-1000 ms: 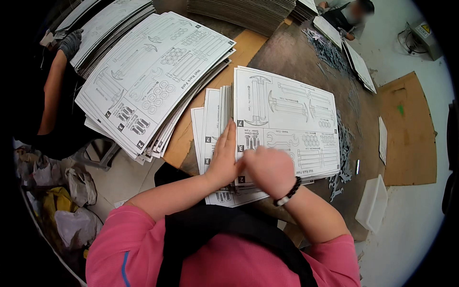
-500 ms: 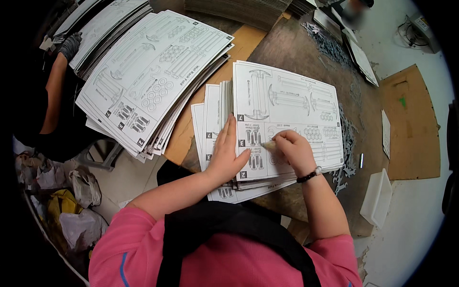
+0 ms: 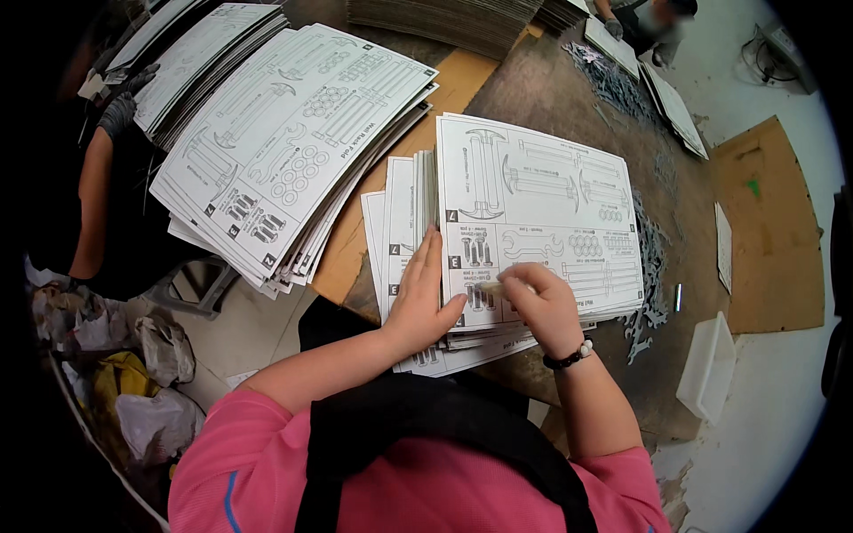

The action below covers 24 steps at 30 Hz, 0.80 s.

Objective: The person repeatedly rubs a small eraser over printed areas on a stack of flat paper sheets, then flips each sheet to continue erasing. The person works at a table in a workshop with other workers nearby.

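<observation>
Around the middle of the frame, the left hand [image 3: 416,293] lies unclenched along the left edge of a stack of printed sheets [image 3: 538,182], thumb spread, grasping nothing. Just to its right, the right hand [image 3: 544,306] pinches a small pale piece [image 3: 491,289] over the lower left of the top sheet; can't make out what it is. My worry: the stack's edges look pretty uneven, so a hard sideways push could send the top sheets sliding, and a loose pinch could drop that little piece.

Room-wise, going across: plastic bags [image 3: 160,426] heaped lower left, a co-worker's gloved hand [image 3: 120,111] upper left, then a bigger sheet pile [image 3: 293,133]. The table [image 3: 520,98] is brown and kinda scuffed, with grey metal wrenches [image 3: 656,298] scattered right of the stack. Further right: a white tray [image 3: 708,366] and some brown cardboard [image 3: 773,240].
</observation>
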### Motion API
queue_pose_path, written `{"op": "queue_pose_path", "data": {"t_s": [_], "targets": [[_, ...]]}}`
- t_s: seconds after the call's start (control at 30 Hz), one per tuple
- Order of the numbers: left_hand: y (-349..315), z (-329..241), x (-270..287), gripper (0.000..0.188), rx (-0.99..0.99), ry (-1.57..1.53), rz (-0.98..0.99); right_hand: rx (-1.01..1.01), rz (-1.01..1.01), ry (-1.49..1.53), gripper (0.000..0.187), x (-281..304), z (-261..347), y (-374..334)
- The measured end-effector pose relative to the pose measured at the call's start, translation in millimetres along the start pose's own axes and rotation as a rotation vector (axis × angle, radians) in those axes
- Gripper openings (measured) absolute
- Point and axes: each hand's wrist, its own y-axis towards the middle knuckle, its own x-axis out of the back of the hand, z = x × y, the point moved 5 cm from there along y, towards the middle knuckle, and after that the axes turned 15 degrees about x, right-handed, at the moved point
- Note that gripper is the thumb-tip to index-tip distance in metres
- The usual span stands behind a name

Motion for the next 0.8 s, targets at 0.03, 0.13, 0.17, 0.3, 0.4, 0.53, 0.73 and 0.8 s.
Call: {"op": "queue_pose_path", "data": {"t_s": [0.03, 0.13, 0.17, 0.3, 0.4, 0.53, 0.73, 0.8], "targets": [[-0.8, 0.9, -0.9, 0.081, 0.0, 0.003, 0.001, -0.027, 0.003, 0.013, 0.017, -1.6, -3.9, 0.8], [-1.1, 2.7, -3.1, 0.082, 0.001, 0.009, -0.002, -0.131, 0.039, 0.081, 0.019, -2.4, -14.3, 5.1], [-1.5, 2.2, -3.9, 0.082, 0.003, 0.013, 0.004, -0.173, 0.054, 0.111, 0.02, -2.8, -17.1, 6.2], [-1.8, 2.5, -5.0, 0.08, -0.028, 0.012, -0.039, 0.386, 0.194, -0.573, 0.01, -20.3, 20.3, 16.1], [-1.3, 6.6, -6.2, 0.08, -0.066, 0.01, -0.054, 0.745, 0.42, -1.077, 0.007, -58.9, 59.0, -8.2], [-0.4, 2.7, -4.1, 0.08, 0.002, 0.019, -0.031, 0.439, 0.132, -0.526, 0.014, -15.3, 31.5, 8.6], [1.7, 2.8, -4.5, 0.08, 0.014, 0.009, -0.015, -0.002, -0.022, -0.012, 0.015, 10.6, -8.4, 3.4], [0.1, 3.2, -4.7, 0.081, -0.003, 0.008, -0.029, -0.135, -0.016, 0.056, 0.015, 9.1, -15.0, 3.1]]}}
